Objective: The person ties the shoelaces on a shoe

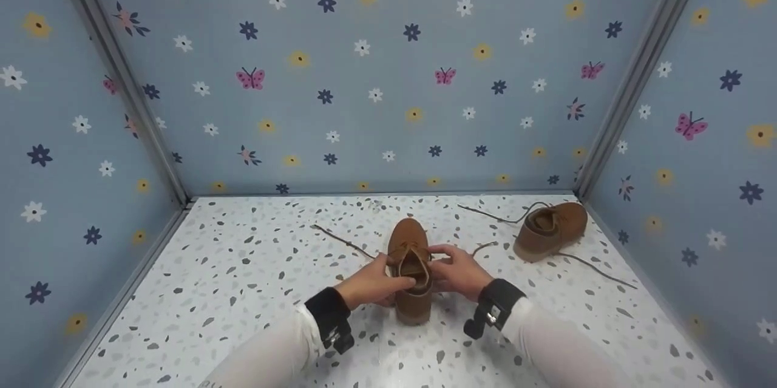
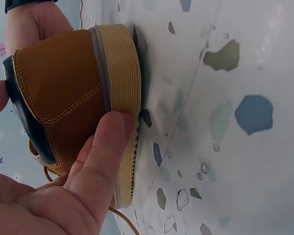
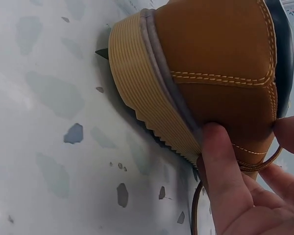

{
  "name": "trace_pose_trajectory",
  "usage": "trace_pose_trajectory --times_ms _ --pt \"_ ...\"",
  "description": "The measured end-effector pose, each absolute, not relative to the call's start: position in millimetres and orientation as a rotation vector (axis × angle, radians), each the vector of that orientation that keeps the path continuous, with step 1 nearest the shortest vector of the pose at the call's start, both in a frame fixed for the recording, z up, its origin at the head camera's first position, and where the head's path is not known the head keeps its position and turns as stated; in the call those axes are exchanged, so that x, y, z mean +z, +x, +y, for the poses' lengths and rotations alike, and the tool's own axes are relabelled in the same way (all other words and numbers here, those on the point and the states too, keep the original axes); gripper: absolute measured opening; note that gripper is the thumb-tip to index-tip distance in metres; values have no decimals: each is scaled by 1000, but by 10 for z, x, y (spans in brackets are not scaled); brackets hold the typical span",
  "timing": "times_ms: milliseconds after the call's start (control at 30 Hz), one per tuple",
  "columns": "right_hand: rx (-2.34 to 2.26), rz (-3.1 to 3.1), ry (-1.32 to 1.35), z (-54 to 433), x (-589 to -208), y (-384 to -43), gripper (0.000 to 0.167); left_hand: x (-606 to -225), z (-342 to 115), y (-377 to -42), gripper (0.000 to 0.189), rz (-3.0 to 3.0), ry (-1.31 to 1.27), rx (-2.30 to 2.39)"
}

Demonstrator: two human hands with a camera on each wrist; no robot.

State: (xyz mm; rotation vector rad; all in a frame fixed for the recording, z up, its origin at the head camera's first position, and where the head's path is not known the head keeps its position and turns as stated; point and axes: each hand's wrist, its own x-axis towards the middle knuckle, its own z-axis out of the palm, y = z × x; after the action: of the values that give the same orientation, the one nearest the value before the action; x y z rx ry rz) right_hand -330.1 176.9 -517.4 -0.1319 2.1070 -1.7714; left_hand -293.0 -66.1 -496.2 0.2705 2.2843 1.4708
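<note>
A brown lace-up shoe [image 1: 408, 231] stands on the speckled surface, its toe pointing away from me and its heel close. My left hand [image 1: 375, 282] grips its left side, thumb over the collar at the opening and fingers along the outer wall. In the left wrist view, a fingertip [image 2: 118, 128] presses on the ribbed tan sole. On the other side my right hand [image 1: 460, 271] holds the shoe near the lacing; in the right wrist view the thumb [image 3: 290, 134] is at the dark collar edge, a finger against the brown side. Loose lace ends [image 1: 343, 239] spread to both sides.
A second brown shoe [image 1: 555, 230] lies to the right near the back corner, turned diagonally, its laces [image 1: 598, 269] trailing out. Flower-patterned blue panels [image 1: 376, 72] rise at the back and both sides, joined by grey metal posts [image 1: 643, 66].
</note>
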Motion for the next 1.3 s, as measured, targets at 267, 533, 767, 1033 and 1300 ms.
trace_pose_trajectory --times_ms 267,533,767,1033,1300 --pt "-1766 2086 -146 1799 -5197 -3233 59 -4998 -646 -2840 80 2271 281 1504" --pt "-1780 2083 -142 1798 -5223 -3172 62 -4994 -673 -2796 86 2264 300 1495" --pt "-1762 2096 -157 1808 -5232 -3162 61 -5004 -739 -2833 79 2263 308 1472" --pt "-1720 2121 -197 1838 -5188 -3153 59 -5035 -834 -2975 61 2300 288 1462" --pt "-1705 2137 -196 1829 -5193 -3148 58 -5072 -838 -3081 60 2321 246 1476"
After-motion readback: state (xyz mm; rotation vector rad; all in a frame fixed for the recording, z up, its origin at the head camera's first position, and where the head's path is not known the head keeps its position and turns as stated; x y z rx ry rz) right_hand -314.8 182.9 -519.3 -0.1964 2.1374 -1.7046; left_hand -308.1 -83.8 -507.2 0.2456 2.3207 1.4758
